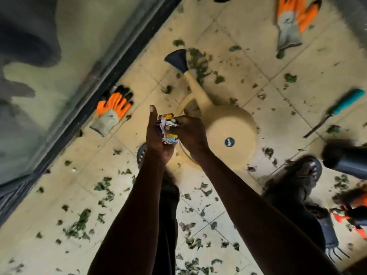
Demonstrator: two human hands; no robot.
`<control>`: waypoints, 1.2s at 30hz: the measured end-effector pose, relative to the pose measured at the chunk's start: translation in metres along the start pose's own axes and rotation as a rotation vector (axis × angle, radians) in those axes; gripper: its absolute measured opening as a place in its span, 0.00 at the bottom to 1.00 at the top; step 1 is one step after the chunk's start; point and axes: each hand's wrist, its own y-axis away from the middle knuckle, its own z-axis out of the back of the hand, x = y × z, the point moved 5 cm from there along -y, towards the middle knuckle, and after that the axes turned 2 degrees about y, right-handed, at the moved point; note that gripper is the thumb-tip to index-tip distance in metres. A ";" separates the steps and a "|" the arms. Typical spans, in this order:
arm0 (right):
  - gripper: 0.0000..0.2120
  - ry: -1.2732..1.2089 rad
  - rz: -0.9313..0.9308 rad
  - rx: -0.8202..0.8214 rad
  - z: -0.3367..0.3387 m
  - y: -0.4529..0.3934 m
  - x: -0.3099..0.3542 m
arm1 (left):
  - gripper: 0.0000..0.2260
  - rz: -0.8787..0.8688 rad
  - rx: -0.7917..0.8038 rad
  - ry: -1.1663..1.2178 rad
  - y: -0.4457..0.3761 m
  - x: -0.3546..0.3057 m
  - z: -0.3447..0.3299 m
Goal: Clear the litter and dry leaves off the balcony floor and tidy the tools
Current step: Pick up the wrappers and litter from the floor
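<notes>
A crumpled wad of colourful wrappers [168, 129] sits between both hands above the floor. My left hand [155, 135] holds it from the left, thumb pointing up. My right hand [188, 132] grips it from the right with curled fingers. Dry green leaves [196, 62] lie scattered over the beige tiled floor [248, 42]. A beige watering can [224, 126] with a black rose lies on its side just beyond my hands. One orange and grey glove [112, 112] lies by the door track, another [294, 20] at the top right.
A teal-handled tool [337, 108] lies on the right. A black cylinder [345, 157] and a small hand fork [331, 241] sit at the right edge near orange items [355, 213]. The glass door and dark track [111, 76] run along the left. My feet stand below the can.
</notes>
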 end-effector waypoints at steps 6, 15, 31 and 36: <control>0.26 0.211 -0.175 -0.063 -0.082 -0.012 -0.025 | 0.08 -0.014 -0.334 -0.099 0.003 -0.039 0.093; 0.48 0.332 -0.470 0.326 -0.102 -0.036 -0.075 | 0.11 -0.083 -0.473 0.070 0.007 -0.064 0.152; 0.20 0.718 -0.167 -0.305 -0.019 -0.083 -0.111 | 0.09 0.159 -0.307 -0.022 -0.020 0.005 0.103; 0.14 0.719 -0.169 -0.328 -0.018 -0.090 -0.126 | 0.10 0.179 -0.303 -0.034 -0.021 0.008 0.113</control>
